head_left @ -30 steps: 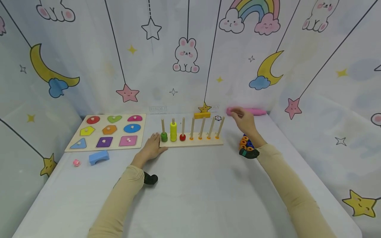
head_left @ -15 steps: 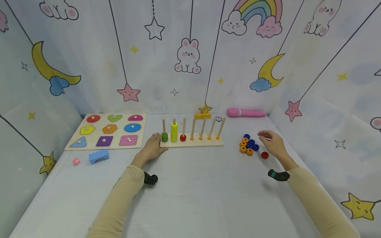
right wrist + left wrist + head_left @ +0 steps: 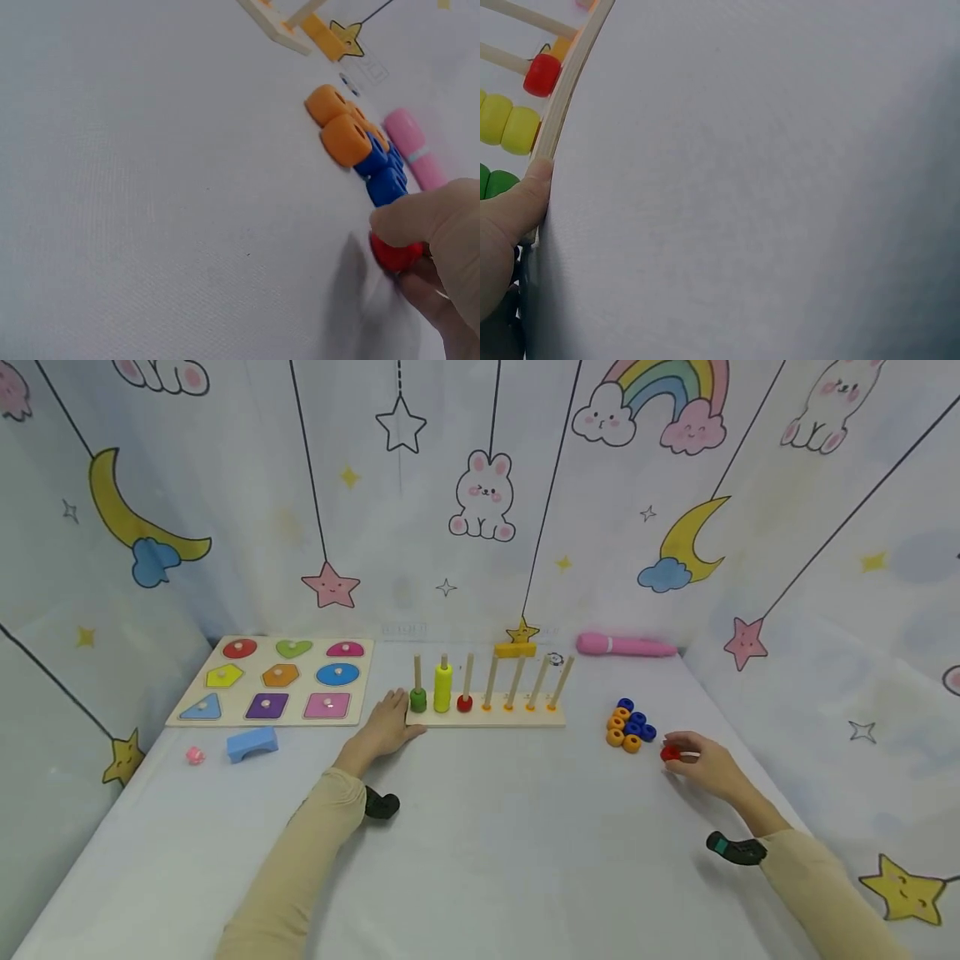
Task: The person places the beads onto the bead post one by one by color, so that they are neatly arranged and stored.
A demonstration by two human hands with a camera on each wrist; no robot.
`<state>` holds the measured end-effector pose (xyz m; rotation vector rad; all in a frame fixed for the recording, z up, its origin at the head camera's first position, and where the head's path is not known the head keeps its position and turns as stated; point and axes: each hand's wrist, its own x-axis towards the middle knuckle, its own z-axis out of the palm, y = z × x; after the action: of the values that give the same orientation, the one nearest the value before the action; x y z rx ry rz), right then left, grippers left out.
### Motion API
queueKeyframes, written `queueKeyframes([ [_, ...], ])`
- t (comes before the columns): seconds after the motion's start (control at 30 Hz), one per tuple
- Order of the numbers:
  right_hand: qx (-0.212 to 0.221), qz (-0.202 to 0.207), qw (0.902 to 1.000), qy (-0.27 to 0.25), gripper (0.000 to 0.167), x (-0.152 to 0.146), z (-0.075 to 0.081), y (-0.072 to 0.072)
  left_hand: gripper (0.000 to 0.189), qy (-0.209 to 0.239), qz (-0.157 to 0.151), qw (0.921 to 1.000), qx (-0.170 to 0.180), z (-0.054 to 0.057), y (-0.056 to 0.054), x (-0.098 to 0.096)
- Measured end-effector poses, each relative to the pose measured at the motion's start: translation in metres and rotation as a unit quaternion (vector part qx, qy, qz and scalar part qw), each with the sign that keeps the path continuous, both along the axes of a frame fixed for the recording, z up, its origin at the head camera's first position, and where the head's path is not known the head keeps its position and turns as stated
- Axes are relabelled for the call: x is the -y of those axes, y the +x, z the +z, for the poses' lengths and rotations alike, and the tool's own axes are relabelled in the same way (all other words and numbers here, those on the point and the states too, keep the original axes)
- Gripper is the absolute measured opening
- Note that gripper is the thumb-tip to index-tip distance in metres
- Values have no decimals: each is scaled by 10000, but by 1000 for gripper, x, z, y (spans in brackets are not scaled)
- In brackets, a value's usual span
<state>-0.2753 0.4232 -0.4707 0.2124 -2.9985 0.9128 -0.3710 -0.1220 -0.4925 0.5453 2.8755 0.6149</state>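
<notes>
My right hand [image 3: 708, 766] pinches a red bead [image 3: 670, 753] between thumb and fingers, low over the table at the right. In the right wrist view the thumb covers part of the red bead [image 3: 394, 253]. My left hand [image 3: 385, 727] holds the left end of a wooden peg board [image 3: 517, 720], its thumb along the front edge. In the left wrist view that thumb presses on the board's edge [image 3: 566, 90]; the other fingers are hidden. Green beads [image 3: 418, 701] sit on the first peg, a yellow stack [image 3: 443, 689] on the second, red [image 3: 465, 702] on the third.
Several orange beads [image 3: 616, 737] and blue beads [image 3: 648, 732] lie clustered left of my right hand. A pink pen-like stick [image 3: 626, 645] and a yellow block [image 3: 515, 650] lie at the back. At left are a shape puzzle [image 3: 347, 682], a blue arch block [image 3: 252, 743] and a small pink piece [image 3: 195, 756].
My right hand has come from the back near the pink stick toward the front right, past the beads, and taken hold of the red bead. The left hand stays at the peg board.
</notes>
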Motion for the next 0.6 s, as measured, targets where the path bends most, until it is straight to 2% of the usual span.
queueKeyframes([
  [0.17, -59, -155, 9993, 344, 41, 0, 2, -6, 78, 21, 38, 10000, -32, 3, -2, 0],
  [0.37, -297, -294, 9989, 218, 43, 1, 15, -16, 78, -9, -8, 10000, 39, 3, -1, 0],
  [0.6, -888, -358, 9954, -100, 42, 21, 39, -46, 77, -2, -7, 10000, 8, 2, 0, 0],
])
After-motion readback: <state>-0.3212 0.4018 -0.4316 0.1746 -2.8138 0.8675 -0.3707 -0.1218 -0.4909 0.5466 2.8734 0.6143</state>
